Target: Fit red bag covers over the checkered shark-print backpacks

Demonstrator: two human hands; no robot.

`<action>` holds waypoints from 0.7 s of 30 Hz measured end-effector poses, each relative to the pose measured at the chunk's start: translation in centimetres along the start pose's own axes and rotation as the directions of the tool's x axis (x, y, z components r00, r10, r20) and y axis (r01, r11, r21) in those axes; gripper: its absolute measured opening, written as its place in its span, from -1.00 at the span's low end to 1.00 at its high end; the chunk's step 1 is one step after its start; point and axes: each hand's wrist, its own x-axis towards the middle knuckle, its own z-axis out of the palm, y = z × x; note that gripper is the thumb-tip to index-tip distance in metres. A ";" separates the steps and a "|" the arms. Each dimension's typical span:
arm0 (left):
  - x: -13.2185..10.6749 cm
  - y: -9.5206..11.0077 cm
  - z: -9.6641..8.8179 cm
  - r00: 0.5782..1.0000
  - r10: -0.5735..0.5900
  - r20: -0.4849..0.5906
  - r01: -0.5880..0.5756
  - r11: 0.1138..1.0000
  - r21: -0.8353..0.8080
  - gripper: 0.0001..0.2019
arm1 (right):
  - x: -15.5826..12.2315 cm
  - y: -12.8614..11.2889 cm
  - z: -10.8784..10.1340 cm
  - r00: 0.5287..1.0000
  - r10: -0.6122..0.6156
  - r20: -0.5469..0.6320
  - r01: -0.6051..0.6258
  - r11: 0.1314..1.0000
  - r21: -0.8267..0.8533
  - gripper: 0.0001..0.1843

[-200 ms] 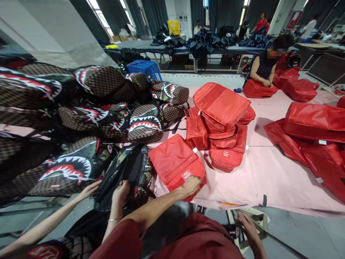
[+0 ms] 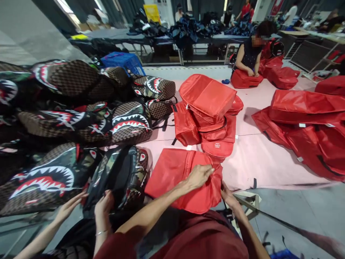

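Our left hand (image 2: pixel 198 176) lies on top of the red bag (image 2: pixel 178 172), fingers curled and pinching a fold of fabric near its upper right corner. Our right hand (image 2: pixel 228 196) sits at the bag's right edge, close against the fabric; its fingers are tucked under or behind the bag, so we cannot tell whether it is grasping or merely resting there. The bag lies flat at the near edge of the pink mat (image 2: pixel 258 158), its lower part hanging over toward our lap.

We judge the grip to be the weak point — the slick fabric could slide out of a light pinch, and with the bag overhanging the mat's edge it might slump down toward the floor. A black strap (image 2: pixel 269 215) runs just beside our right hand and could snag a finger or the bag's corner if we pull that way. At our left, another person's two hands (image 2: pixel 104 205) are on the camouflage shark-mouth backpack (image 2: pixel 121 176), which is touching or very near our bag; an elbow could well collide.

Much stays out of sight — the underside of our bag, any zipper or label on it, and what the pale frame (image 2: pixel 249 201) under the mat's edge is. The stack of red bags (image 2: pixel 207 115) beyond hides its lower items, and the seated person (image 2: pixel 249 50) far across is too small to show what the hands do.
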 end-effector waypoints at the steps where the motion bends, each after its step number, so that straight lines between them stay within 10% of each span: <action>1: 1.3 1.4 0.9 1.000 0.001 -0.013 -0.001 0.999 -0.053 -0.55 | 0.1 -2.1 0.2 0.999 -0.027 -0.034 0.029 0.999 0.044 -0.15; 6: 3.0 6.4 -1.4 0.980 -0.024 -0.198 -0.069 0.892 -0.447 -0.48 | -4.7 -12.5 -2.7 0.983 -0.152 -0.100 0.146 0.987 -0.068 -0.31; 10: 1.9 8.5 -3.7 0.922 -0.057 -0.382 -0.128 0.889 -0.440 -0.52 | -10.7 -16.8 -4.2 0.938 -0.199 -0.283 0.137 0.965 -0.224 -0.36; 17: 0.3 6.8 4.9 0.972 0.140 -0.190 -0.102 0.975 0.197 0.00 | -8.7 -12.3 -3.4 0.723 -0.133 -0.678 0.158 0.987 -0.025 -0.25; 21: 2.9 2.5 9.8 0.940 0.252 -0.228 -0.130 0.887 0.442 -0.11 | -8.4 -8.1 -4.8 0.690 -0.056 -0.722 0.171 0.981 0.088 -0.22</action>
